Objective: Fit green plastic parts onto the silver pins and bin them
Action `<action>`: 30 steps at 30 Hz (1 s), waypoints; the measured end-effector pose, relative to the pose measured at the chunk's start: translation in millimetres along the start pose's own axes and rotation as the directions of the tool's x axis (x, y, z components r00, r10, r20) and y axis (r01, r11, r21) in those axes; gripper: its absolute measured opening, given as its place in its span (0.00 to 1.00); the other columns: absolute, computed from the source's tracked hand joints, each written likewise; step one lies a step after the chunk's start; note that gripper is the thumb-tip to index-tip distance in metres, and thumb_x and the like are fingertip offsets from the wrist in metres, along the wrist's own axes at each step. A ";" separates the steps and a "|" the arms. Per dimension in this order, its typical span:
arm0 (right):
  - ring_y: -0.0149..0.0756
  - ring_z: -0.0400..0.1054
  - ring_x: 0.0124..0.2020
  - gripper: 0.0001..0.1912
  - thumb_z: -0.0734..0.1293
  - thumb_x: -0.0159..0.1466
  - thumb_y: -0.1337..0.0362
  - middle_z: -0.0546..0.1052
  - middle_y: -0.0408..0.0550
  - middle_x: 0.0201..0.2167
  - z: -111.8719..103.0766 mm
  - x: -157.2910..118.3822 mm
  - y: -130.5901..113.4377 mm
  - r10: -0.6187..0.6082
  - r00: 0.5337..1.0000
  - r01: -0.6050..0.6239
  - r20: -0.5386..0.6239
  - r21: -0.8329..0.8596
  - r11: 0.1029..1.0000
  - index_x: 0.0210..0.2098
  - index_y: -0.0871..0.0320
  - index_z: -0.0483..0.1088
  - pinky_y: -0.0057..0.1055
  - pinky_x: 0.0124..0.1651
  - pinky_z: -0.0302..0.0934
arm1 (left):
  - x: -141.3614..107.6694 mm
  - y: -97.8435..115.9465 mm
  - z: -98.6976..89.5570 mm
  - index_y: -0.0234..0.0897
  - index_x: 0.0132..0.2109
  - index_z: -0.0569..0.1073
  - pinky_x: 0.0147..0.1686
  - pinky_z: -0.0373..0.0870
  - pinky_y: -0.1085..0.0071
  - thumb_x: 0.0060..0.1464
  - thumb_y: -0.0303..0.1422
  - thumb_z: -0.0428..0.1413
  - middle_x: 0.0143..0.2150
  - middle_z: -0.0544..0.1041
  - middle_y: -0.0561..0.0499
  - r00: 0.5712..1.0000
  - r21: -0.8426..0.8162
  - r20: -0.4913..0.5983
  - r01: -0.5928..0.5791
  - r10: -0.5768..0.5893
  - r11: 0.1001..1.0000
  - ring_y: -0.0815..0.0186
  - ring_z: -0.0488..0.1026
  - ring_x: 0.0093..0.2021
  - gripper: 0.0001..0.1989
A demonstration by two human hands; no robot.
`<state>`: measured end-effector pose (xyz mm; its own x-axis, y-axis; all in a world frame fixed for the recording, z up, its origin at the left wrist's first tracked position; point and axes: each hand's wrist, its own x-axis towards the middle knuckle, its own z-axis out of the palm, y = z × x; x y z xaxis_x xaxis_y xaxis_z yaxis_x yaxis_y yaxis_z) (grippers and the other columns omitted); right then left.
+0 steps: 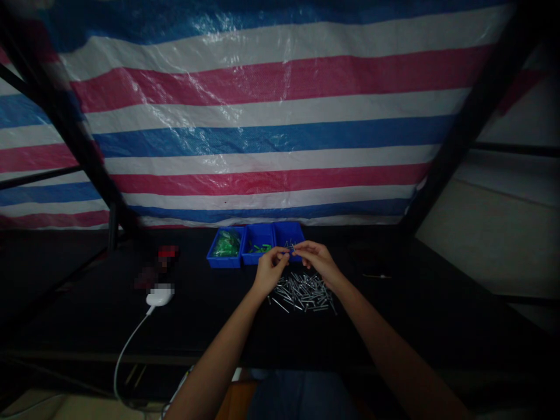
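Observation:
My left hand (270, 269) and my right hand (320, 260) meet at the fingertips in front of the right-hand blue bin (289, 228). Both pinch closed; what lies between the fingers is too small and dark to make out. Just beyond the fingertips, a few thin silvery metal pins (289, 243) show at that bin. Below my hands a loose pile of similar silvery pins (304, 291), perhaps screws or nails, is spread on the black table. The middle blue bin (259, 233) contains several small green plastic pieces (261, 248).
A left blue bin (225, 263) holds a clear bag of green pieces (226, 242). Farther left lie a white device (160, 296) with a cable and a blurred red item (168, 251). Striped sheeting (271, 140) hangs behind the table, between dark frame posts (464, 122).

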<state>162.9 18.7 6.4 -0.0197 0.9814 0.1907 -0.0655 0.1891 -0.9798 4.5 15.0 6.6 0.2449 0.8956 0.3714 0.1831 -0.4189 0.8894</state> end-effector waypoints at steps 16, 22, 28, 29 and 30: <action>0.24 0.57 0.14 0.15 0.67 0.47 0.57 0.77 0.49 0.26 -11.3 6.6 9.2 0.056 0.989 -0.065 -0.136 -0.068 0.996 0.31 0.61 0.72 0.22 0.15 0.49 | 0.2 -1.4 0.5 0.32 0.38 0.72 0.24 0.57 0.77 0.51 0.39 0.51 0.24 0.69 0.53 1.000 0.049 0.006 -0.003 0.003 0.999 0.72 0.63 0.23 0.14; 0.23 0.57 0.14 0.16 0.67 0.47 0.55 0.76 0.48 0.26 -11.0 5.7 8.7 0.040 0.990 -0.050 -0.132 -0.069 0.996 0.31 0.60 0.70 0.22 0.16 0.48 | -0.4 1.7 -0.6 0.32 0.38 0.72 0.25 0.58 0.77 0.51 0.38 0.51 0.23 0.69 0.53 1.000 0.060 0.009 -0.001 0.001 0.998 0.72 0.63 0.23 0.14; 0.24 0.57 0.15 0.18 0.67 0.49 0.53 0.76 0.49 0.27 -9.7 5.5 7.9 0.020 0.993 -0.031 -0.119 -0.091 0.995 0.32 0.60 0.69 0.22 0.16 0.48 | -0.6 1.6 -0.1 0.32 0.38 0.72 0.24 0.58 0.77 0.52 0.38 0.51 0.24 0.69 0.53 1.000 0.070 0.001 -0.011 0.011 0.997 0.72 0.62 0.23 0.14; 0.24 0.57 0.15 0.18 0.66 0.49 0.53 0.76 0.49 0.27 -9.2 5.4 7.6 0.014 0.995 -0.025 -0.104 -0.104 0.994 0.33 0.60 0.69 0.22 0.16 0.48 | -0.4 1.0 -0.1 0.32 0.38 0.72 0.24 0.57 0.77 0.52 0.38 0.51 0.24 0.69 0.53 1.000 0.069 0.001 -0.011 0.011 0.998 0.72 0.62 0.23 0.14; 0.24 0.57 0.15 0.18 0.66 0.49 0.53 0.76 0.48 0.27 -8.8 5.1 7.3 0.004 0.997 -0.014 -0.078 -0.126 0.992 0.33 0.60 0.69 0.22 0.16 0.49 | -0.1 0.4 -0.1 0.32 0.38 0.72 0.24 0.57 0.77 0.52 0.38 0.51 0.24 0.69 0.53 1.000 0.068 0.000 -0.011 0.011 0.998 0.72 0.62 0.23 0.14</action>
<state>171.1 25.3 -0.3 0.0580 0.9816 0.1816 0.0610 0.1781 -0.9821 4.5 14.8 7.0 0.2472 0.8910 0.3808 0.2447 -0.4377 0.8652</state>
